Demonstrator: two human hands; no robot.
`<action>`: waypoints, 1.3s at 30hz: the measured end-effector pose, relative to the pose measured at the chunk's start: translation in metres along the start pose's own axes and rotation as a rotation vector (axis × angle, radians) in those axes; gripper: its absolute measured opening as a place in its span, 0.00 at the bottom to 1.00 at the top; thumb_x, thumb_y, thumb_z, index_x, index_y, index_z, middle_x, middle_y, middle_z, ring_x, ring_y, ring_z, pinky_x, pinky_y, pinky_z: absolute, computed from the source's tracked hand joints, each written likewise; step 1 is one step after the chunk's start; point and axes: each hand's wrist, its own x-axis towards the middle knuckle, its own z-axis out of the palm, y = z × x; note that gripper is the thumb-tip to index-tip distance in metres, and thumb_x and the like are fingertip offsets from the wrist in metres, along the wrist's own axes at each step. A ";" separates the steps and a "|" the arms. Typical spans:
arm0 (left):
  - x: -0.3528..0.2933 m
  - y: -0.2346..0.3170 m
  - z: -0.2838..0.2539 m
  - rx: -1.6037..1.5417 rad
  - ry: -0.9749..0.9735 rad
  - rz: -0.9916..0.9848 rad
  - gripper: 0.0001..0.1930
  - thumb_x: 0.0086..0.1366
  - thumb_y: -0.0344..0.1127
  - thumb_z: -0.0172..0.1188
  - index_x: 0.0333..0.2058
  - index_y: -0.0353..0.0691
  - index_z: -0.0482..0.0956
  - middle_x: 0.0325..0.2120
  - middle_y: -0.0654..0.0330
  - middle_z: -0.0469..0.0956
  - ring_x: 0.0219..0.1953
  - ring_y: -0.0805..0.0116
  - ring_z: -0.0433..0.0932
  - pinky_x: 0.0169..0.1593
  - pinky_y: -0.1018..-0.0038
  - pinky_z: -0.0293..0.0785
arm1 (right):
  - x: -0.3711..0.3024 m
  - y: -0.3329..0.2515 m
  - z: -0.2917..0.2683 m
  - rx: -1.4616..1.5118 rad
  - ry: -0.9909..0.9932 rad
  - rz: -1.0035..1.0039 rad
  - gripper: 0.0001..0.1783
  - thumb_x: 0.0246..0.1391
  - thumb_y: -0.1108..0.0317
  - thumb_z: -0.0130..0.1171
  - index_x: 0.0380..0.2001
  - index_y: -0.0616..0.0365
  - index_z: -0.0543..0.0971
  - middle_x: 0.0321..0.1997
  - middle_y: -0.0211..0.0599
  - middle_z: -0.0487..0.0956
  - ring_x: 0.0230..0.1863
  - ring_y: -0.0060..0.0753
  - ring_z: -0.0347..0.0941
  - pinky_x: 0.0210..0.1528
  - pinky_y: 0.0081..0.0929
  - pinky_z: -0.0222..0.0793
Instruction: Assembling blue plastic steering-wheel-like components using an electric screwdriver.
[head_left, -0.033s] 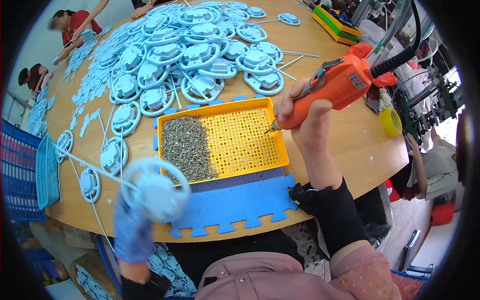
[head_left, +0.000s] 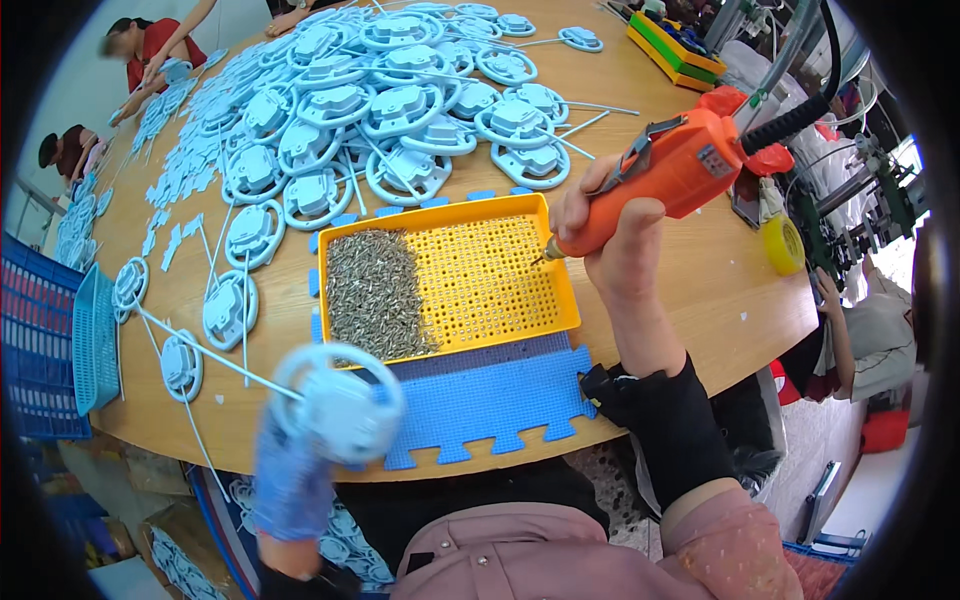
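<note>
My right hand (head_left: 620,235) grips an orange electric screwdriver (head_left: 665,175), its tip hovering over the right edge of a yellow perforated tray (head_left: 500,275). A heap of small metal screws (head_left: 375,290) fills the tray's left side. My left hand (head_left: 290,480), in a blue glove, holds a pale blue toy steering wheel (head_left: 340,400) with a thin white rod sticking out to the left. It is blurred and sits near the table's front edge. A blue foam mat (head_left: 490,395) lies under and in front of the tray.
Many pale blue steering wheels (head_left: 390,110) are piled across the far side of the round wooden table (head_left: 690,290); a few lie at the left. A blue basket (head_left: 95,340) hangs at the left edge. Other people work at the far left. A yellow tape roll (head_left: 785,245) lies right.
</note>
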 end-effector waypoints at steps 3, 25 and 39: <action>-0.041 -0.046 0.003 -0.282 0.018 -0.202 0.36 0.56 0.38 0.65 0.60 0.36 0.58 0.51 0.48 0.71 0.50 0.55 0.75 0.48 0.59 0.78 | -0.001 -0.005 0.010 -0.037 -0.012 -0.037 0.43 0.36 0.24 0.55 0.36 0.55 0.69 0.21 0.30 0.70 0.21 0.26 0.66 0.29 0.28 0.65; 0.001 -0.030 0.009 1.369 -0.133 0.645 0.34 0.39 0.50 0.72 0.47 0.44 0.74 0.43 0.55 0.72 0.50 0.54 0.68 0.51 0.58 0.60 | -0.085 -0.045 0.115 0.052 -0.460 0.184 0.47 0.26 0.22 0.56 0.32 0.58 0.68 0.17 0.32 0.71 0.18 0.29 0.68 0.23 0.27 0.67; -0.005 -0.018 0.017 1.387 -0.121 0.615 0.29 0.39 0.53 0.70 0.41 0.47 0.76 0.35 0.54 0.71 0.44 0.53 0.70 0.46 0.59 0.63 | -0.085 -0.037 0.122 0.172 -0.413 0.274 0.44 0.31 0.23 0.56 0.30 0.58 0.68 0.15 0.31 0.69 0.15 0.29 0.67 0.19 0.27 0.65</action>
